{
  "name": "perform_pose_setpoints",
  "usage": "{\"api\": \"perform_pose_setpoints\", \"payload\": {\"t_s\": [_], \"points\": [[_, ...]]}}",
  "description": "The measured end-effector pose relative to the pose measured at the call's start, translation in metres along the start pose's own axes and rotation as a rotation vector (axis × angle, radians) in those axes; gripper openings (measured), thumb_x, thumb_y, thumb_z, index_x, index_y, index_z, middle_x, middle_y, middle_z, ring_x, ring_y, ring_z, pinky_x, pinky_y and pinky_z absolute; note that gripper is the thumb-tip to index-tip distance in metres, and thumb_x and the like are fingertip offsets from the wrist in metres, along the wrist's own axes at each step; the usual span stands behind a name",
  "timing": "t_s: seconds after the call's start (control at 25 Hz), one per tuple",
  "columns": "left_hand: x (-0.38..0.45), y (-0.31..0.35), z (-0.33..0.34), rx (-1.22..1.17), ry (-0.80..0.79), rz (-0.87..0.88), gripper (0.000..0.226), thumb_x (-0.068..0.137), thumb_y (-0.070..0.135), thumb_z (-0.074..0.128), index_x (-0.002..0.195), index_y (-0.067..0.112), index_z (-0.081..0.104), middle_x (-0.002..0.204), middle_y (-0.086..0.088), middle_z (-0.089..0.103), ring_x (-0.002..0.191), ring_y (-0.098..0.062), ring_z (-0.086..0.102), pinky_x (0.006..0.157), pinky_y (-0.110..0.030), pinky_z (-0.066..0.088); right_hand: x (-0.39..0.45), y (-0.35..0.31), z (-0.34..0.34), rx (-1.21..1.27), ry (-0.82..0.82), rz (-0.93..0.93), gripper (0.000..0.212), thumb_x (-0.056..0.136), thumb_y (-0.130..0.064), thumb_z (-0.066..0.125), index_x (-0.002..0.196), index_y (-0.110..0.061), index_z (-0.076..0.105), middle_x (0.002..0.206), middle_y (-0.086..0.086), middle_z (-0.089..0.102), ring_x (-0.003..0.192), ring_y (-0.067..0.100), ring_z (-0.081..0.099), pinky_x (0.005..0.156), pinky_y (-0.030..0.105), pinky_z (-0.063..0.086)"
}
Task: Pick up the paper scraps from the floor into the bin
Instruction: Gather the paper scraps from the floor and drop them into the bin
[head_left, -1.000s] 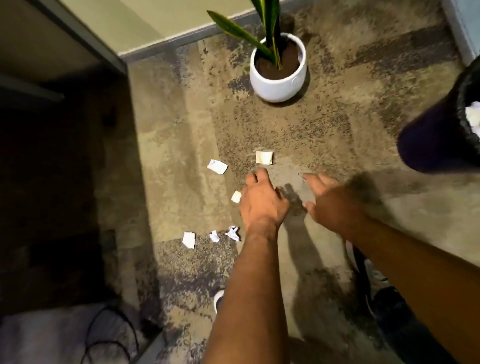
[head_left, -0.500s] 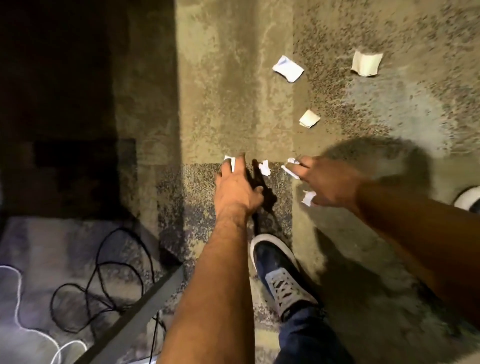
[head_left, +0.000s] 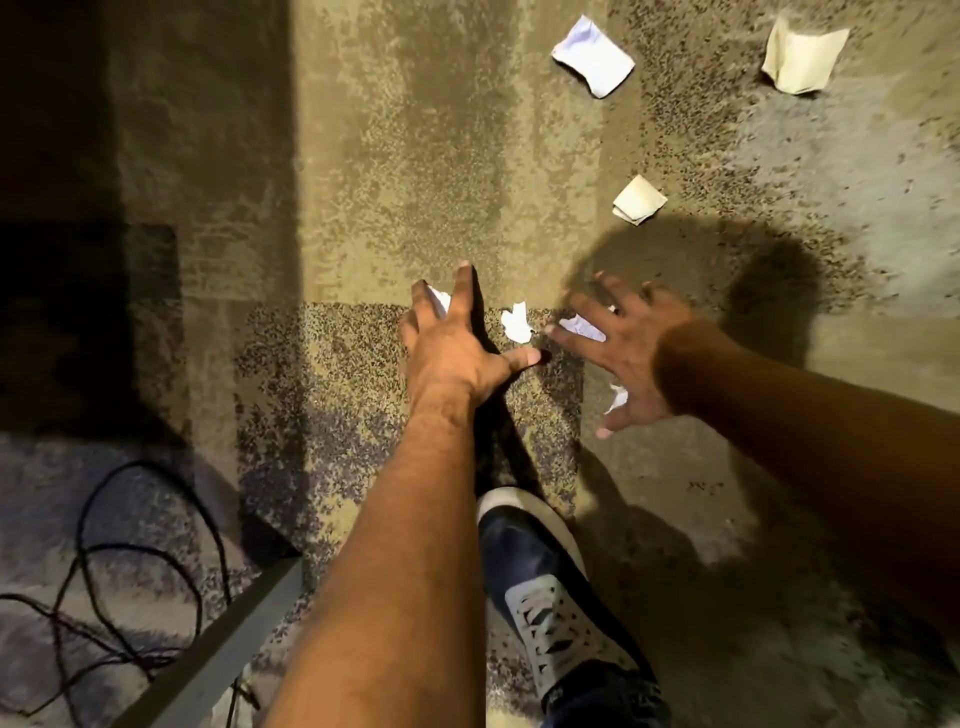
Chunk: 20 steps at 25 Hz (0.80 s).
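Several paper scraps lie on the mottled carpet. My left hand reaches down with its fingers spread, fingertips over a white scrap that is partly hidden. My right hand is spread over a second white scrap. A further white bit shows under its palm; I cannot tell whether it is held. A torn white scrap lies between the two hands. Farther off lie a cream scrap, a white scrap and a larger cream scrap. The bin is out of view.
My dark shoe with pale laces stands just behind the hands. Black cables loop on the floor at the lower left, beside a grey bar. A dark shadowed area fills the left side.
The view has tipped down, so the plant pot and bin left the frame. Both hands have come down onto the nearest scraps, and their fingers are spread wider than half a second ago.
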<state>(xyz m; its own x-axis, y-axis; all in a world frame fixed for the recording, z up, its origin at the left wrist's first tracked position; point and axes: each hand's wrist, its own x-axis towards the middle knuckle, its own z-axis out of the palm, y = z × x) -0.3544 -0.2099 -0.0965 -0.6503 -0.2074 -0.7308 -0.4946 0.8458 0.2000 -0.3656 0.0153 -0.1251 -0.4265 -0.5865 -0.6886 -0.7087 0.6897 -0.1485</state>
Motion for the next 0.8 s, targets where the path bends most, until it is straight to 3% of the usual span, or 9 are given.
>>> {"api": "perform_pose_setpoints", "payload": {"t_s": [0.08,0.16,0.28,0.4,0.52,0.64,0.8], "points": [[0.004,0.006,0.006,0.026,0.028,0.017,0.116,0.057,0.078,0.075,0.151,0.049,0.014,0.164,-0.003,-0.010,0.147,-0.040,-0.003,0.107,-0.060,0.034,-0.007,-0.001,0.009,-0.071,0.089,-0.039,0.125,0.054,-0.099,0.038,0.153,-0.035,-0.005,0.164,0.011,0.003,0.143,0.043,0.016,0.103,0.063,0.033],[0.003,0.014,0.011,0.008,0.067,0.047,0.100,0.062,0.074,0.075,0.146,0.044,0.029,0.161,-0.005,0.003,0.144,-0.037,0.008,0.105,-0.055,0.038,-0.017,0.001,0.016,-0.130,0.181,-0.130,0.109,0.064,-0.085,0.053,0.152,-0.029,0.023,0.155,0.020,0.030,0.132,0.044,0.036,0.093,0.058,0.043],[-0.005,0.029,0.023,-0.012,0.097,0.145,0.061,0.080,0.038,0.079,0.130,0.037,0.045,0.151,-0.007,0.021,0.138,-0.031,0.022,0.107,-0.050,0.041,-0.028,-0.007,0.032,-0.100,0.286,-0.221,0.065,0.081,-0.036,0.066,0.141,-0.018,0.047,0.139,0.021,0.051,0.116,0.042,0.051,0.084,0.046,0.051],[-0.015,0.037,0.037,-0.016,0.138,0.174,0.043,0.087,0.003,0.067,0.118,0.029,0.053,0.137,-0.003,0.034,0.130,-0.027,0.035,0.098,-0.046,0.051,-0.031,-0.013,0.035,-0.062,0.295,-0.323,0.036,0.083,-0.012,0.052,0.118,-0.013,0.057,0.118,0.018,0.058,0.098,0.036,0.056,0.073,0.042,0.053],[-0.017,0.039,0.039,-0.044,0.149,0.179,0.030,0.089,0.003,0.064,0.112,0.022,0.057,0.132,-0.002,0.041,0.123,-0.025,0.043,0.097,-0.046,0.052,-0.029,-0.007,0.032,-0.078,0.314,-0.347,0.026,0.080,-0.006,0.050,0.101,-0.010,0.064,0.105,0.016,0.061,0.088,0.033,0.057,0.068,0.041,0.051],[-0.017,0.042,0.038,0.008,0.145,0.225,0.020,0.093,0.006,0.062,0.111,0.017,0.062,0.131,-0.004,0.046,0.119,-0.028,0.048,0.094,-0.047,0.053,-0.026,-0.006,0.033,-0.059,0.263,-0.328,0.026,0.085,-0.005,0.048,0.106,-0.009,0.063,0.110,0.014,0.060,0.091,0.030,0.056,0.069,0.041,0.053],[-0.017,0.050,0.035,0.030,0.149,0.237,0.032,0.088,-0.001,0.060,0.117,0.012,0.063,0.123,-0.002,0.054,0.108,-0.023,0.056,0.095,-0.041,0.053,-0.029,0.002,0.025,0.114,0.225,-0.179,0.032,0.083,-0.006,0.063,0.114,-0.014,0.062,0.111,0.008,0.062,0.096,0.024,0.056,0.075,0.033,0.053]]}}
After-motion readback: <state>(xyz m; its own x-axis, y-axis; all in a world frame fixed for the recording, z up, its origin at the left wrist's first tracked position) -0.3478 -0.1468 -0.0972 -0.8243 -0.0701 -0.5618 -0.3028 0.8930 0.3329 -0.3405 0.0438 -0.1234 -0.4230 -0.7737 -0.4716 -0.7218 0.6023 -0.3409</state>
